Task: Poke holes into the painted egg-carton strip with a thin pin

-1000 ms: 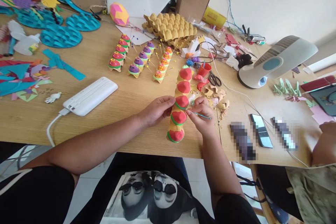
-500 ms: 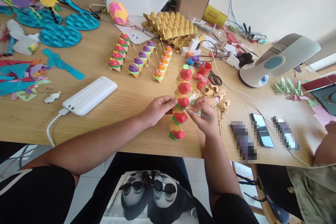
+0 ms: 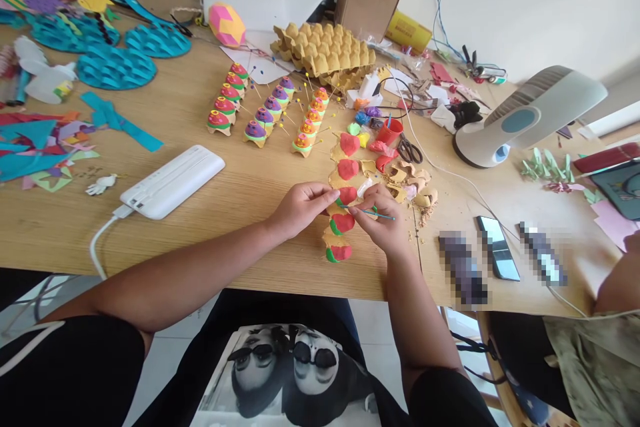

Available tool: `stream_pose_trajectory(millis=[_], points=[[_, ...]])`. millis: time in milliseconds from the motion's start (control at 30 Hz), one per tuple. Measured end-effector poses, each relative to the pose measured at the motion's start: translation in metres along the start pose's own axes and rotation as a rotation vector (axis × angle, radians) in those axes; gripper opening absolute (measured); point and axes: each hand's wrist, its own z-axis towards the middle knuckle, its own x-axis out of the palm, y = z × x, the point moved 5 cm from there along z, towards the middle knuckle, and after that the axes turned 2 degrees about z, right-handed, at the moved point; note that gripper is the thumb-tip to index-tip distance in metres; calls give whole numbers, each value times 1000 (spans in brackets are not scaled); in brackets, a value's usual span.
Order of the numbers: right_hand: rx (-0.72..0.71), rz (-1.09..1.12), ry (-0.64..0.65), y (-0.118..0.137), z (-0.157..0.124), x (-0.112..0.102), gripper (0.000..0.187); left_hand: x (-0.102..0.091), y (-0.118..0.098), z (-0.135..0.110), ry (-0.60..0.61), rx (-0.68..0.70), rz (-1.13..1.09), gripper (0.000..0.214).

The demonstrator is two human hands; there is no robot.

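Note:
A strip of egg-carton cups (image 3: pixel 343 181) stands lengthwise before me, its cups capped with red clay (image 3: pixel 343 223). Green clay edges the nearer cups. My left hand (image 3: pixel 306 210) pinches the strip's left side near the middle cup, thumb and forefinger together. In my right hand (image 3: pixel 382 219) is a thin blue-green stick (image 3: pixel 384 216), held like a pencil. Its tip reaches the green edge of the middle cup; the fingers partly hide it. Just beyond my right hand lie torn carton pieces (image 3: pixel 400 173) and lumps of coloured clay (image 3: pixel 383 149).
Three decorated carton strips (image 3: pixel 270 110) stand behind, with pins sticking out. A white power bank (image 3: pixel 173 181) lies left. To the right are a desk fan (image 3: pixel 520 117), black scissors (image 3: pixel 410 149) and phones (image 3: pixel 497 248). Egg trays (image 3: pixel 325 50) sit at the back. Another person's arm (image 3: pixel 620 273) rests far right.
The strip has tilted slightly, its far end shifting left. My right hand has moved a little left with the stick, closer to the middle cup. My left hand has barely moved.

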Motion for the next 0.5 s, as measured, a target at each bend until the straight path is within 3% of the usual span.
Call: stream_pose_trajectory(millis=[500], points=[[9, 29, -3, -2, 1, -2, 26, -1, 2, 1, -5, 21, 20, 41]])
